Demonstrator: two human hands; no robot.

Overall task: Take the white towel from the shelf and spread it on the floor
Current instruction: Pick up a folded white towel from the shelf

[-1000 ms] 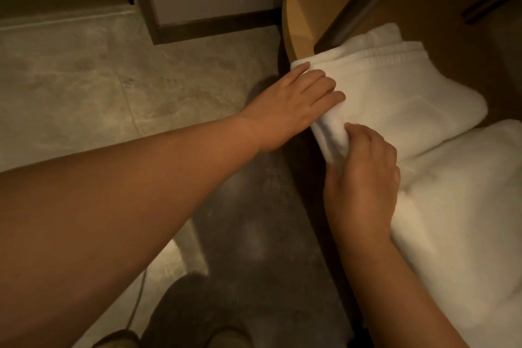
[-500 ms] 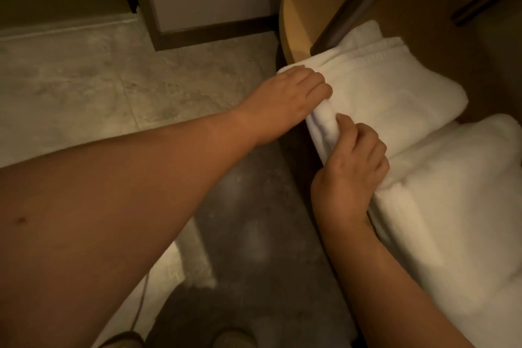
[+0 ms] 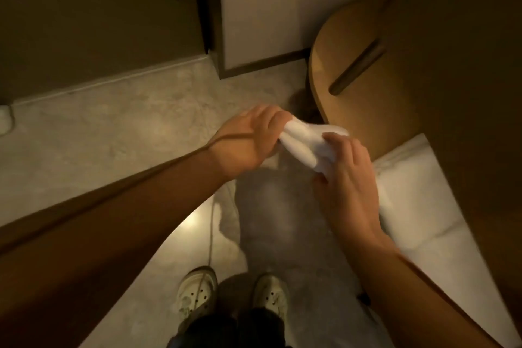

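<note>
Where fingers (image 3: 340, 142) pinch it, white towel (image 3: 303, 143) between left hand (image 3: 244, 142), right hand (image 3: 348, 188)

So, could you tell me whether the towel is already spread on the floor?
No, the towel is bunched up between the left hand and right hand, both gripping it above the floor.

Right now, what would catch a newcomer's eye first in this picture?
A bunched white towel at centre, gripped in mid-air by the left hand and right hand. To its right, a rounded wooden shelf, with a folded white stack beside it. At the bottom, pale shoes stand on the stone floor.
</note>
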